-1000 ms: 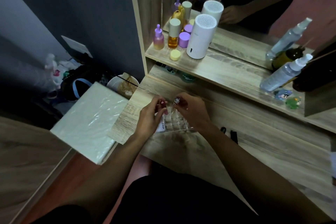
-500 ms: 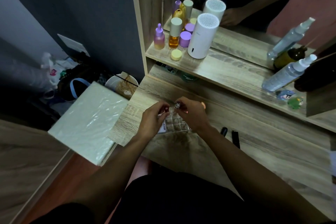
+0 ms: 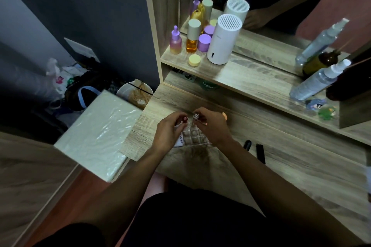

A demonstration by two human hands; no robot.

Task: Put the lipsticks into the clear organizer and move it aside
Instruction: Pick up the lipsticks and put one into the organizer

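The clear organizer [image 3: 193, 136], a grid of square cells with a white label on its left side, sits on the wooden desk between my hands. My left hand [image 3: 167, 134] pinches a red-capped lipstick [image 3: 184, 119] upright over the organizer's far left cells. My right hand [image 3: 212, 124] pinches a silver-topped lipstick [image 3: 195, 116] upright just beside it. Two black lipsticks [image 3: 260, 153] lie on the desk to the right of my right wrist. A pale peach tube end [image 3: 224, 115] shows behind my right hand.
The shelf [image 3: 251, 80] above the desk carries a white cylinder [image 3: 222, 40], purple and amber bottles [image 3: 191, 39], clear spray bottles [image 3: 317, 82] and small figurines. A mirror stands behind it. A white plastic-wrapped box [image 3: 96, 136] lies left of the desk, with a bin beyond.
Both hands have stayed over the organizer, holding their lipsticks; the tubes have lowered slightly toward the far cells. The view shifted a little.
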